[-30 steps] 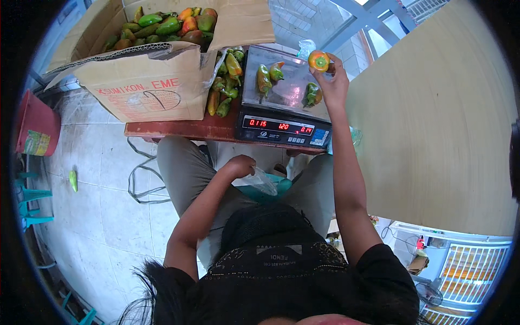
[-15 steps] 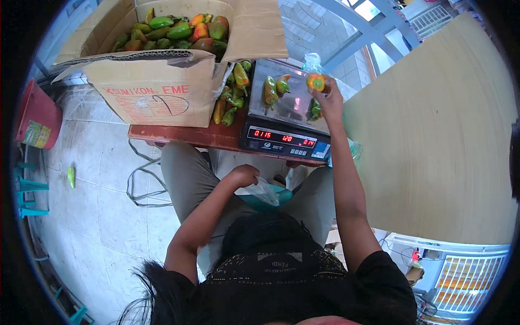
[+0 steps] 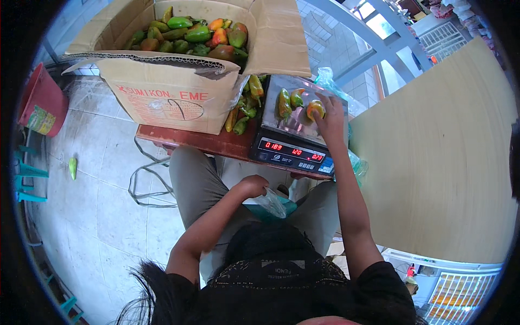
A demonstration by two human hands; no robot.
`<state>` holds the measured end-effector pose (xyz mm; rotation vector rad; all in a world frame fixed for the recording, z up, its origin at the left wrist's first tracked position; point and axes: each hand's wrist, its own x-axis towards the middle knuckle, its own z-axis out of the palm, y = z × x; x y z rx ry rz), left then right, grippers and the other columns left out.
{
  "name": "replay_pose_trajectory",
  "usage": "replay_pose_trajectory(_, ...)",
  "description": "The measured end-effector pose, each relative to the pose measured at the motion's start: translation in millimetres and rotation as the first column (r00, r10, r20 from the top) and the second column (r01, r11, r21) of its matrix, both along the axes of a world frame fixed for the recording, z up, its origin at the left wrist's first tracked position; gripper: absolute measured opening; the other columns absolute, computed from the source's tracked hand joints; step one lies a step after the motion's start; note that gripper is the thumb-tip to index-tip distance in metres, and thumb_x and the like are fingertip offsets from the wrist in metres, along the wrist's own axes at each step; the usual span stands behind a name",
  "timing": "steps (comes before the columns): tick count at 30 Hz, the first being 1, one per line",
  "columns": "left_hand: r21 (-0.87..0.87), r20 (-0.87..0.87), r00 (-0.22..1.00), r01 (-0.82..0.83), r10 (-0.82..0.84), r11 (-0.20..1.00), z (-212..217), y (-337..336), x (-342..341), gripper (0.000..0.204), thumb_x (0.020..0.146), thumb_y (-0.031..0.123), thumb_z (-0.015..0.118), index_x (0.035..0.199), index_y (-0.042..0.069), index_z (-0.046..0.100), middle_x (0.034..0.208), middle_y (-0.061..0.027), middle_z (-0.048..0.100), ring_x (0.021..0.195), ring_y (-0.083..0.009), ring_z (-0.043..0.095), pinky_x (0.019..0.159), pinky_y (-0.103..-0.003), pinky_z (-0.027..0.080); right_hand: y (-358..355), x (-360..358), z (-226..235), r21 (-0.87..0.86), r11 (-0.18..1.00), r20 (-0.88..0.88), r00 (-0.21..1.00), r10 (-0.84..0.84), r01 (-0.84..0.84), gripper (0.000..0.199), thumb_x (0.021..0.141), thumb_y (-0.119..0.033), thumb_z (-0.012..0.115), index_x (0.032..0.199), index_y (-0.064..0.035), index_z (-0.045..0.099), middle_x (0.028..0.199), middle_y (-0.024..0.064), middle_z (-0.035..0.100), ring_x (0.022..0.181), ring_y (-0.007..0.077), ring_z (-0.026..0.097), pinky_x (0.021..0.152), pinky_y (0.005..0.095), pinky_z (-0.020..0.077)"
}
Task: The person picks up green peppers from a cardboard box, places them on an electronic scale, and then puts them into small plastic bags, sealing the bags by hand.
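My right hand point(image 3: 332, 118) reaches over the metal pan of a digital scale point(image 3: 292, 147), its fingers around an orange and yellow bell pepper point(image 3: 313, 110) that sits low on the pan. To the left of it on the pan lie a long green-yellow pepper point(image 3: 284, 104) and a smaller green-orange pepper point(image 3: 297, 98). My left hand point(image 3: 253, 187) is closed on the edge of a clear plastic bag point(image 3: 272, 205), held low between my knees.
An open cardboard box point(image 3: 162, 103) full of mixed peppers stands on the red-brown bench point(image 3: 189, 142). Loose peppers point(image 3: 241, 125) lie between box and scale. A wooden tabletop point(image 3: 428, 157) is on the right, a red bucket point(image 3: 46, 103) at left. One green pepper point(image 3: 72, 168) lies on the floor.
My right hand has lowered the orange and yellow pepper onto the scale pan, and the lit digits have changed. The left hand still holds the bag. The whole view has shifted slightly.
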<state>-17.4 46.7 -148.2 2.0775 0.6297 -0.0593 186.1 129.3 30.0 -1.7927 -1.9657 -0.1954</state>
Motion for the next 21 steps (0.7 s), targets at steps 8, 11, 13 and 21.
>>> replay_pose_trajectory(8,0.052,0.101,0.995,-0.032,0.027,0.998,-14,-4,0,0.025,0.069,0.025,0.060,0.085,0.006,0.057,0.086,-0.0166,0.058,0.084,-0.0346,0.054,0.073,-0.043,0.043,2,-67,-41,-0.061,0.990,0.024,0.991,0.131,-0.129,0.032,0.071,-0.006,0.059,0.103,-0.0071,0.055,0.099,0.0199,0.046,0.088,0.0360,0.051,0.075,0.0416,0.0419)
replay_pose_trajectory(11,0.047,0.044,0.998,-0.057,0.055,0.997,2,-3,5,0.029,0.065,0.024,0.058,0.087,0.006,0.060,0.089,-0.0161,0.059,0.087,-0.0327,0.055,0.076,-0.041,0.044,5,-57,-50,-0.061,0.994,-0.086,0.992,0.087,-0.093,0.033,0.070,0.001,0.057,0.102,-0.0066,0.056,0.100,0.0195,0.046,0.086,0.0353,0.052,0.074,0.0399,0.0427)
replay_pose_trajectory(13,-0.031,0.006,1.000,-0.019,0.020,0.999,9,-1,3,0.026,0.065,0.022,0.056,0.086,0.007,0.061,0.089,-0.0163,0.059,0.086,-0.0327,0.056,0.076,-0.041,0.044,-1,-57,-36,-0.021,0.991,-0.282,0.952,0.122,-0.133,0.036,0.069,0.003,0.056,0.103,-0.0058,0.056,0.090,0.0156,0.050,0.081,0.0299,0.053,0.073,0.0346,0.0431)
replay_pose_trajectory(21,-0.097,0.081,0.997,-0.011,0.019,0.995,-1,-13,10,0.021,0.069,0.020,0.058,0.083,0.005,0.058,0.083,-0.0170,0.059,0.080,-0.0346,0.056,0.071,-0.043,0.043,18,-69,102,0.399,0.915,-0.542,0.821,0.178,0.065,0.028,0.080,-0.004,0.055,0.106,0.0029,0.051,0.100,0.0108,0.052,0.093,0.0175,0.051,0.082,0.0282,0.0401)
